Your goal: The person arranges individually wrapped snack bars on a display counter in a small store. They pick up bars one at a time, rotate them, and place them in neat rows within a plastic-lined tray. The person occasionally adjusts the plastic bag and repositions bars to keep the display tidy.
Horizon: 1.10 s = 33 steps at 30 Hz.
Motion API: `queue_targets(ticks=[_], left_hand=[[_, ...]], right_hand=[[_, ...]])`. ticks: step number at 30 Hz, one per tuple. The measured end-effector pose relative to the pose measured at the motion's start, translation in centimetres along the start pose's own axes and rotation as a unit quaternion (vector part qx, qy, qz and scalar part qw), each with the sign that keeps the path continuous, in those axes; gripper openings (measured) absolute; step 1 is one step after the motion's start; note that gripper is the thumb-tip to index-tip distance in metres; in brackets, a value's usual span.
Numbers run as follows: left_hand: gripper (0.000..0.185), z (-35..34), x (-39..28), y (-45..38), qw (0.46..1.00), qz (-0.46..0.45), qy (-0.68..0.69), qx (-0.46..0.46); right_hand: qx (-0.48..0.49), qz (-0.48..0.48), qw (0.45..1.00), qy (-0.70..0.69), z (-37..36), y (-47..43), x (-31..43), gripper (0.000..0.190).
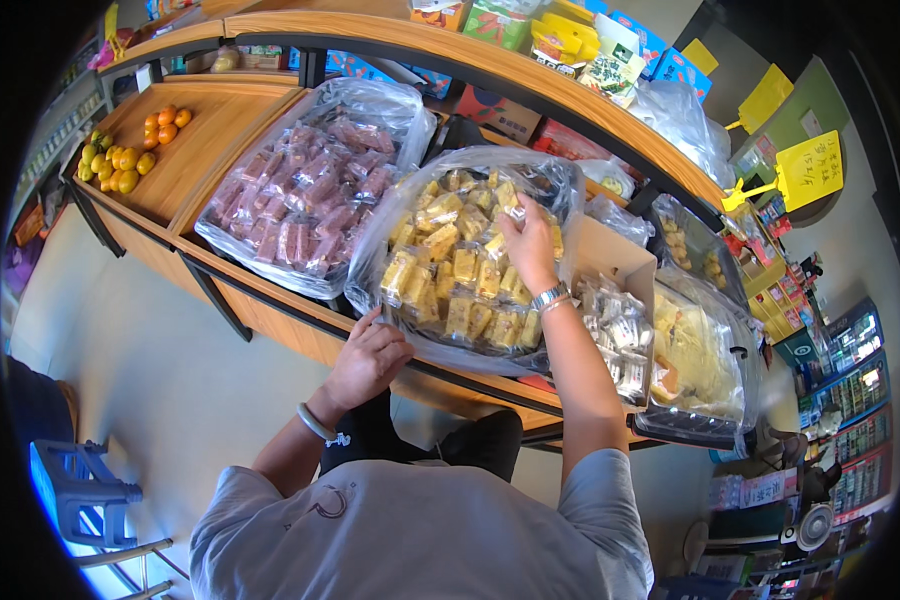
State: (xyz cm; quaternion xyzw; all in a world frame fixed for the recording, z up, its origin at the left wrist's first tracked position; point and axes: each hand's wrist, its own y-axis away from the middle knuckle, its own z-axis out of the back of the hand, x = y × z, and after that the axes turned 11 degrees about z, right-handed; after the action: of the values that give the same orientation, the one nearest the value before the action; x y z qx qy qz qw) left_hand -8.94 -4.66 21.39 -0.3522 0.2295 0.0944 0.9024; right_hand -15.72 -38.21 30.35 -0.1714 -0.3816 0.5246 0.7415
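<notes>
My right hand (529, 244), with a metal watch on its wrist, pinches a clear-wrapped yellow snack bar (507, 196) at the far side of a bin. That bin has a clear plastic liner (367, 259) and holds many similar yellow wrapped bars (442, 244), with several standing in rows at the near side. My left hand (371, 356) is at the bin's near left corner, fingers curled and index finger reaching to the liner's edge. Whether it grips the plastic is unclear. To the left, a second lined bin holds purple wrapped bars (300, 195).
A cardboard box (615, 251) of white packets stands right of the yellow bars, beside a clear-lidded bin (701, 360). Persimmons and other orange-yellow fruit (124, 165) lie on the wooden display (195, 120) at left. A raised wooden shelf (435, 37) runs behind. Blue plastic stools (82, 487) stand lower left.
</notes>
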Motion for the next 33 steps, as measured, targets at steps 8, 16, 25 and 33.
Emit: queue_targets(ticks=[8, 16, 25, 33], left_hand=[[0.028, 0.2, -0.3, 1.0, 1.0, 0.022, -0.005, 0.013], [0.032, 1.2, 0.6, 1.1, 0.999, 0.022, 0.003, -0.042], [0.028, 2.4, 2.8, -1.9, 0.998, 0.021, -0.042, -0.049], [0.028, 2.8, 3.1, -3.3, 0.997, 0.04, 0.006, -0.073]], right_hand=[[0.064, 0.128, 0.966, 0.216, -5.5, -2.0, -2.7, 0.036], [0.191, 0.083, 0.974, -0.084, -3.9, 1.5, 6.5, 0.072], [0.326, 0.144, 0.933, -0.051, -5.1, 5.5, 11.0, 0.079], [0.245, 0.028, 0.929, -0.277, -4.5, 5.6, 9.4, 0.055]])
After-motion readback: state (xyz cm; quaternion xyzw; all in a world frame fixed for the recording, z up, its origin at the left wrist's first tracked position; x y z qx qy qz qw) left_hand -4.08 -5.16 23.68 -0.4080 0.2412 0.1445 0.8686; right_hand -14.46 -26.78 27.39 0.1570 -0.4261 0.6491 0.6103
